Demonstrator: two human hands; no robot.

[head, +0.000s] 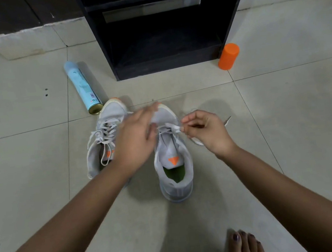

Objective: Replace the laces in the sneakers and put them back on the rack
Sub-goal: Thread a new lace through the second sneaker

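Observation:
Two grey sneakers with orange tongue marks stand side by side on the tiled floor. The left sneaker (107, 133) is laced, its laces loose. The right sneaker (173, 162) has lace only through its front eyelets. My right hand (203, 131) pinches the white lace (173, 128) at the sneaker's right side; the lace's free end (227, 120) trails behind that hand. My left hand (137, 137) reaches over the gap between the shoes, fingers stretched and blurred, touching the right sneaker's toe area. The black shoe rack (165, 63) stands just beyond, its bottom shelf bare.
A light blue spray can (82, 88) lies on the floor left of the rack, near the left sneaker's toe. An orange cylinder (228, 56) stands at the rack's right corner. My bare foot (244, 246) shows at the bottom edge. A low white step (25, 42) runs along the back left.

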